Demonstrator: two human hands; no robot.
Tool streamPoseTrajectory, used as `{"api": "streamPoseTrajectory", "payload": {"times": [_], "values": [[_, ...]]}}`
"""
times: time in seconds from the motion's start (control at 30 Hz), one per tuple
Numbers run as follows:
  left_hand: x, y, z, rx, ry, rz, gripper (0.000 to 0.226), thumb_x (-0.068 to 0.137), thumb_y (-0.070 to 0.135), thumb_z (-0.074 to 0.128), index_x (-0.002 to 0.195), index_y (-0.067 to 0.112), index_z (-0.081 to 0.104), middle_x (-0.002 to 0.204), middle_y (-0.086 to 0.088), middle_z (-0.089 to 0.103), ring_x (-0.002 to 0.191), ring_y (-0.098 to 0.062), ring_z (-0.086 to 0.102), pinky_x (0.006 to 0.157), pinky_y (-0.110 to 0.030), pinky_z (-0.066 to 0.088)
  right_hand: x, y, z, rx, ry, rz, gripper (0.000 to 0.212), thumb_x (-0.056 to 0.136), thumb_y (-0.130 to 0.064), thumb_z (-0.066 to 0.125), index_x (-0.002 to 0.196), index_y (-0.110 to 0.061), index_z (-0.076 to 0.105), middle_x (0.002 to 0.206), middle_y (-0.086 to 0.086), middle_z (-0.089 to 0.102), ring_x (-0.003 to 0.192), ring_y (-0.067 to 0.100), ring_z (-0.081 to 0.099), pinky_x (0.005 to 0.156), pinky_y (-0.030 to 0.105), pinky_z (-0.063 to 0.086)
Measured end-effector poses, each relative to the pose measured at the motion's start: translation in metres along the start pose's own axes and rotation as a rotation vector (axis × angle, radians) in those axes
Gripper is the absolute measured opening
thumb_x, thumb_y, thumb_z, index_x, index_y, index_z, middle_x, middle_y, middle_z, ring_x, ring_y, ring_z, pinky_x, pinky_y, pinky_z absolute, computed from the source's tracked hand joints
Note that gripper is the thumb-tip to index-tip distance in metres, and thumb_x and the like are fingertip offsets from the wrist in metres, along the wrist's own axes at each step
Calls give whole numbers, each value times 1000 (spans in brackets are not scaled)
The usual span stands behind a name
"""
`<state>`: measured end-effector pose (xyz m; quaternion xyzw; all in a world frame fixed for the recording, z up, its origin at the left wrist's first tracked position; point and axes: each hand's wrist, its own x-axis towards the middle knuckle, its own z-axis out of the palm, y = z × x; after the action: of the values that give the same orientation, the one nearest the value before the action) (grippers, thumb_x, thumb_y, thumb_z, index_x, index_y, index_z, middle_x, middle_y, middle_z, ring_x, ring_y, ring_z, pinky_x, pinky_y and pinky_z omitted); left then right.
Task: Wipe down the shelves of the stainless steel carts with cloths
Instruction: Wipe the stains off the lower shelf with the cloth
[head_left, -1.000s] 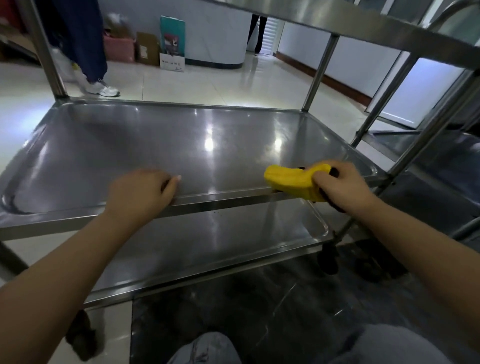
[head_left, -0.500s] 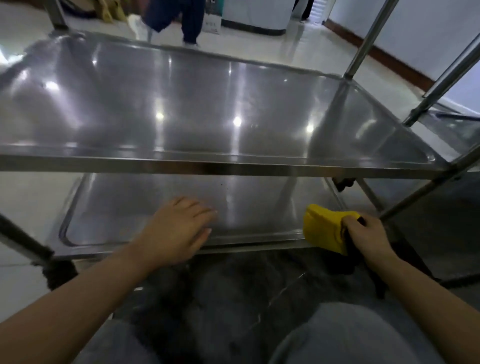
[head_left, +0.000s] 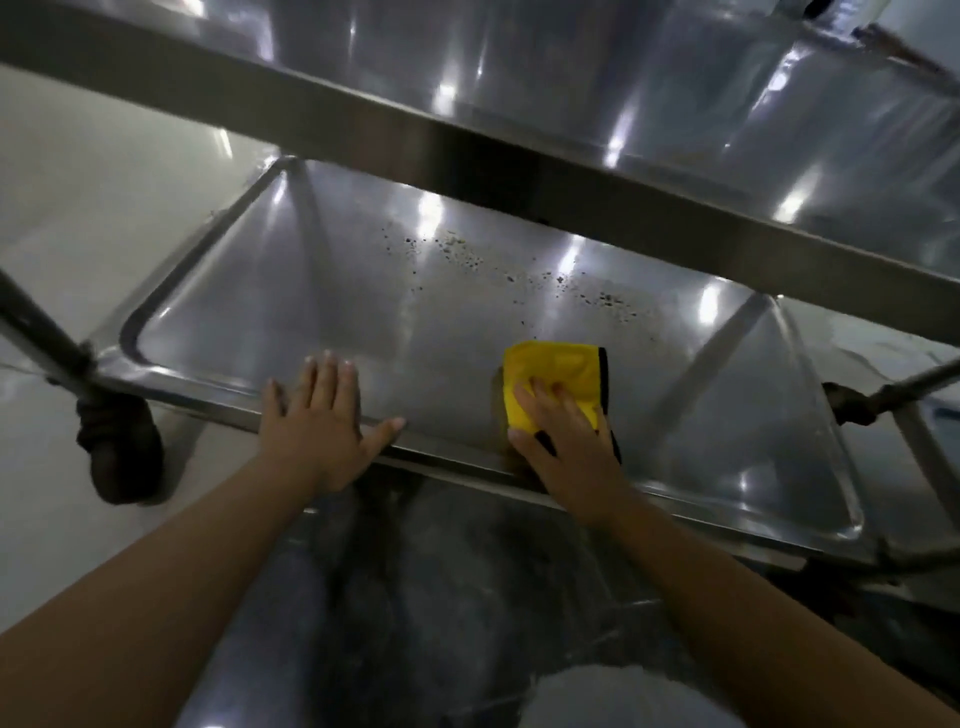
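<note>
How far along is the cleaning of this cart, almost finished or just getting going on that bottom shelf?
The shelf above looks free of crumbs. In hand: the right hand presses a yellow cloth flat near the front edge of the lower shelf, while the left hand rests on its rim. Left to do: dark specks are scattered further back, so this shelf looks barely started.

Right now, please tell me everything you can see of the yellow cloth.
The yellow cloth looks soft, like microfibre, with a dark trim along its right edge. It is folded into a pad and lies flat on the bottom shelf near the front rim. The right hand presses on it with straight fingers, covering its near part. Dark crumbs lie beyond it, apart from it.
</note>
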<state>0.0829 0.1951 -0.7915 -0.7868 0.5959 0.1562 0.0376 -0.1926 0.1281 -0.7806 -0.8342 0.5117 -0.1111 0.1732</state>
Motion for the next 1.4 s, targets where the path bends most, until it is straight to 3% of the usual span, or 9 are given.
{"api": "streamPoseTrajectory", "payload": {"times": [0.17,0.3,0.47,0.6,0.8,0.97,1.1,1.23,1.4], "values": [[6,-15,-9,45,38,-55,138,47,103,-5,151,12,-16,160,-12,-17,147,-28,-16,114,-62,2,-6,44,-17,-68,-2,58,65,88,-50,56,140,-52,18,160,-4,10,147,23,-1,107,73,11],[17,-20,-25,74,-83,-64,159,28,107,2,150,8,-19,159,-16,-18,146,-33,-18,115,-63,-1,-28,76,-35,29,110,203,65,89,-30,61,145,-35,28,159,6,14,147,30,4,109,64,23],[23,-21,-21,17,-106,-52,157,28,107,1,148,8,-23,158,-17,-23,145,-35,-21,115,-63,-2,5,50,-19,-95,103,407,67,92,-34,54,150,-29,21,158,15,10,145,39,-2,115,58,9],[28,-23,-20,8,-103,-41,155,32,107,6,147,7,-24,157,-18,-24,144,-36,-23,114,-64,-4,67,-2,8,-117,70,281,65,94,-35,51,150,-30,19,157,15,11,145,35,-2,116,50,-4],[28,-23,-17,-11,-92,-36,157,32,107,7,148,6,-22,157,-18,-24,144,-35,-25,113,-63,-7,128,-84,56,-62,-98,10,58,86,-51,48,137,-60,23,160,-8,1,146,22,-14,113,60,0],[24,-47,-25,5,-44,56,134,50,101,3,154,17,-10,162,-9,-10,149,-26,-11,119,-52,1,102,-54,33,52,-105,-94,53,82,-48,47,126,-68,25,159,-13,10,147,14,-4,112,60,-1],[25,-76,-30,100,87,55,148,40,102,-10,154,9,6,159,-10,14,145,-30,14,116,-47,18,64,3,-1,83,72,53,52,85,-36,54,132,-51,36,157,-5,21,147,17,8,114,62,9],[21,-73,-24,-7,51,-27,147,44,104,7,152,7,-10,161,-14,-11,148,-32,-12,117,-57,-1,68,8,1,32,154,323,50,89,-43,52,138,-42,40,157,2,22,146,27,9,114,60,13],[10,-64,-26,-68,-1,-244,155,43,105,16,148,-3,-17,155,-29,-19,144,-41,-20,116,-59,-2,122,-61,38,-90,84,471,53,96,-46,36,147,-39,25,159,3,12,146,34,0,117,53,5]]}}
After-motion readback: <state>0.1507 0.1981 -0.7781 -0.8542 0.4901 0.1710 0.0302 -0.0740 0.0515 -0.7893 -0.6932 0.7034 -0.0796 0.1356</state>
